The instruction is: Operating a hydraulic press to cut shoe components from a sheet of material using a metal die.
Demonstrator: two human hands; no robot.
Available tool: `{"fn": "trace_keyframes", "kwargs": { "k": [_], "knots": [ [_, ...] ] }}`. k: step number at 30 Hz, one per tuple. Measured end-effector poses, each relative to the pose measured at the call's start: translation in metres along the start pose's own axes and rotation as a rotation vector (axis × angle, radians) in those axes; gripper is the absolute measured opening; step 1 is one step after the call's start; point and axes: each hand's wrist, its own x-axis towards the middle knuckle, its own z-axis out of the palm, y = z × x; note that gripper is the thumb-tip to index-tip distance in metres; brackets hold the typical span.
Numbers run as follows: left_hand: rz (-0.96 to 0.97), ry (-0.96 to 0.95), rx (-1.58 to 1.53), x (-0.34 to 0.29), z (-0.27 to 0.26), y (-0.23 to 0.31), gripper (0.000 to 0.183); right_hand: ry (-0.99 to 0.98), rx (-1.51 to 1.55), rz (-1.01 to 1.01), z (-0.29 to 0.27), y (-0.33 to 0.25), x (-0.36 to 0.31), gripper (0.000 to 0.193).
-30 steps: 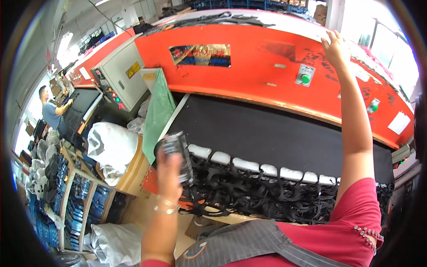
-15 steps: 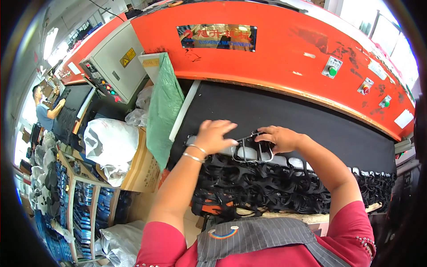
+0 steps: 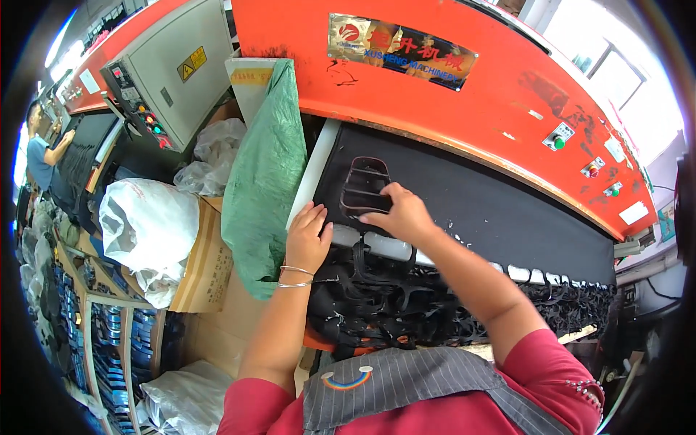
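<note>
Where right fingers [image 3: 396,192] grip, the barred black frame [image 3: 364,193] curves.

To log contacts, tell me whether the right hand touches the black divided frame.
Touching. The head view shows the right hand gripping the black divided frame at its near end.

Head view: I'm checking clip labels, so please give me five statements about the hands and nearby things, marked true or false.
1. The right hand grips a black divided frame. True.
2. Green plastic lies left of the black bed. True.
3. The left hand clutches that green plastic. False: it is by the bed's white edge strip.
4. The machine's front is blue. False: the front panel is orange-red.
5. Silver bracelets circle the left wrist. True.
</note>
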Motion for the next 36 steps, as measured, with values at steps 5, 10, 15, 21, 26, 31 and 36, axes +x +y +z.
{"fn": "trace_keyframes", "kwargs": {
  "k": [5,10,15,21,26,31,36],
  "knots": [
    [0.01,-0.018,-0.019,0.003,0.0,-0.005,0.031,0.203,-0.185,-0.111,0.064,0.011,-0.01,0.069],
    [0.029,-0.071,0.015,0.01,-0.002,-0.008,0.032,0.061,0.016,-0.215,0.055,0.034,-0.012,0.063],
    [0.027,-0.049,0.013,0.011,-0.003,-0.003,0.03,0.144,-0.009,-0.273,0.056,0.036,-0.016,0.064],
    [0.063,-0.031,0.075,0.008,0.013,0.013,0.032,0.176,0.022,-0.308,0.048,0.054,-0.026,0.062],
    [-0.069,-0.137,0.035,0.017,0.011,0.037,0.035,0.015,0.111,-0.233,-0.028,0.051,-0.047,0.074],
    [-0.147,0.138,-0.081,0.061,0.026,0.145,0.023,0.396,0.148,-0.162,-0.146,0.144,-0.138,0.072],
    [0.158,-0.433,-0.515,0.064,0.149,0.279,0.023,0.942,0.153,0.172,-0.238,0.308,-0.226,0.047]
  ]
}}
